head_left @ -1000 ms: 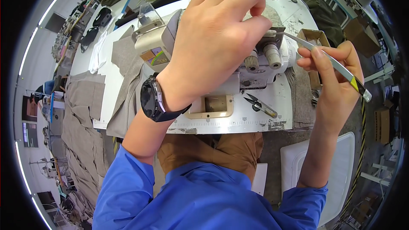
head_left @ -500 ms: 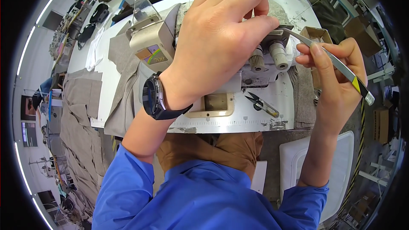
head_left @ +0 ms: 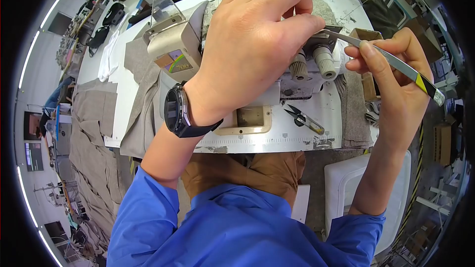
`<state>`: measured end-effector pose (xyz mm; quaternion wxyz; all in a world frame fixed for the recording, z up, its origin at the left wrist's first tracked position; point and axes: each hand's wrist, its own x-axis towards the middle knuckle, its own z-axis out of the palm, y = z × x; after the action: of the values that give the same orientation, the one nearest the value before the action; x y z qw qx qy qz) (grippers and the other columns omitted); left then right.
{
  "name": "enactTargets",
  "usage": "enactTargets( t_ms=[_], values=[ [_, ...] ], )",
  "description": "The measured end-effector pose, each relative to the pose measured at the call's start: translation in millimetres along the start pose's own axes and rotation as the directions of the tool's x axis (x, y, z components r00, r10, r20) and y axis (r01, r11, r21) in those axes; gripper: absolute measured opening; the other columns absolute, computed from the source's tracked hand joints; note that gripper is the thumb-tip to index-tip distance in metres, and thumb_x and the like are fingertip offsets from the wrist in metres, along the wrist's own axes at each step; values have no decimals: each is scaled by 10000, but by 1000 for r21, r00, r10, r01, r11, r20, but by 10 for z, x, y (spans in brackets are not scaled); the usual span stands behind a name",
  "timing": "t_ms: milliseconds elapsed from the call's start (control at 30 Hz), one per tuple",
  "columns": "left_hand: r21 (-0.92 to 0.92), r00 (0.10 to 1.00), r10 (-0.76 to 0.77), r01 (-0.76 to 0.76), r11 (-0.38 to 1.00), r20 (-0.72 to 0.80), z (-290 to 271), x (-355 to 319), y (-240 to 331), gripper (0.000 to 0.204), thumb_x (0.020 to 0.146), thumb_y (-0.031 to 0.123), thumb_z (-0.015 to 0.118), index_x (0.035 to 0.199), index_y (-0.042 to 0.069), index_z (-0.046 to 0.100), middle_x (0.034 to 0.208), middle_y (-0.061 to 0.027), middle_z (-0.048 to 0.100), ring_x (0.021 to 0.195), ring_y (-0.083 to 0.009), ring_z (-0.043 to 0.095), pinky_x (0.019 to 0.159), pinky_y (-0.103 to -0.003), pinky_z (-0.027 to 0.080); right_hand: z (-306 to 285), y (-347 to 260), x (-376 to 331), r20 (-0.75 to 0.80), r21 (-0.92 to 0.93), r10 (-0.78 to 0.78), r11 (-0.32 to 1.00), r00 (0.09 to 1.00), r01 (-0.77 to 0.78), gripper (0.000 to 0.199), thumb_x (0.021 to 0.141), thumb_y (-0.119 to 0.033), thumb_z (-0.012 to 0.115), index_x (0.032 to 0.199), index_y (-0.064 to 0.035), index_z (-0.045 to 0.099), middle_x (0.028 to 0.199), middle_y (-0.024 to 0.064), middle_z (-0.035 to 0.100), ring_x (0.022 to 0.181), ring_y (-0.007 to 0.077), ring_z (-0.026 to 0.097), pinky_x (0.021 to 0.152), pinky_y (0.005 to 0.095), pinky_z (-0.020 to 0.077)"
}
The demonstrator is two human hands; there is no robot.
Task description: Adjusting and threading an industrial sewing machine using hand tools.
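Observation:
My left hand (head_left: pixel 264 44) is raised over the sewing machine (head_left: pixel 180 47), thumb and fingers closed in a pinch by the machine's top. Whatever the pinch holds is too small or hidden to make out. My right hand (head_left: pixel 403 76) grips a pair of metal tweezers (head_left: pixel 396 63) with a black and yellow end. Their tips reach left, close to my left thumb and just above the ridged tension dials (head_left: pixel 324 62). Thread snips (head_left: pixel 306 120) lie on the white machine table (head_left: pixel 292 144), in front of the machine.
Grey-brown fabric (head_left: pixel 141 84) lies to the machine's left, and a folded grey piece (head_left: pixel 355 113) to its right. A small open cardboard box (head_left: pixel 366 34) stands behind the tweezers. Below the table's right side is a white plastic bin (head_left: pixel 339 183). Thin threads cross above the table.
My right hand has shifted slightly right, and the rear end of the tweezers has swung outward and up. The tips stay near my left thumb. My left hand is almost still.

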<state>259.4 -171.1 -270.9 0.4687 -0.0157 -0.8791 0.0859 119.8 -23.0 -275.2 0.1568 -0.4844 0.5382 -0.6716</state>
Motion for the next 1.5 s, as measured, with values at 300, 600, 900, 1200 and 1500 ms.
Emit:
enactTargets(
  t_ms=[300, 600, 900, 1200, 1500],
  values=[
    [-40, 1000, -18, 18, 999, -17, 51, -42, -20, 224, 641, 32, 740, 852, 102, 721, 821, -14, 580, 735, -182, 568, 625, -301, 433, 39, -14, -173, -47, -166, -111, 981, 993, 102, 88, 882, 22, 633, 878, 31, 545, 831, 162, 666, 723, 151, 659, 721, 258, 545],
    [-142, 999, -32, 33, 989, 10, -4, -44, -4, 211, 643, 46, 722, 844, 111, 715, 835, -12, 575, 756, -186, 565, 631, -308, 429, 125, -3, -395, -142, -143, -86, 988, 986, 66, 138, 875, 69, 607, 831, 13, 489, 823, 179, 667, 690, 151, 651, 675, 251, 535],
    [-327, 997, 65, -48, 944, 42, -332, -249, 381, 249, 597, 78, 769, 840, 78, 720, 840, -36, 615, 670, -169, 557, 549, -306, 395, 159, 10, -523, 63, 734, 558, 535, 827, -417, 173, 885, -135, 529, 943, 24, 495, 786, 191, 621, 605, 185, 572, 494, 250, 458],
    [-577, 907, -26, 289, 764, 420, -421, -6, 381, 482, 747, 95, 708, 1197, 30, 548, 1334, -214, 516, 847, -237, 637, 743, -303, 506, -38, 137, -622, 465, 767, 237, 373, 853, -522, 138, 958, -139, 570, 919, -8, 553, 583, -44, 410, 460, 4, 320, 393, 177, 214],
    [-722, 852, 73, 391, 571, 519, -544, -126, 547, 255, 733, 66, 633, 983, 18, 626, 887, -120, 655, 734, -260, 635, 638, -347, 515, 258, 379, -639, 49, 623, 549, 636, 835, -455, 202, 853, -70, 704, 994, 3, 579, 790, 9, 554, 487, 5, 374, 420, 182, 266]
  ],
)
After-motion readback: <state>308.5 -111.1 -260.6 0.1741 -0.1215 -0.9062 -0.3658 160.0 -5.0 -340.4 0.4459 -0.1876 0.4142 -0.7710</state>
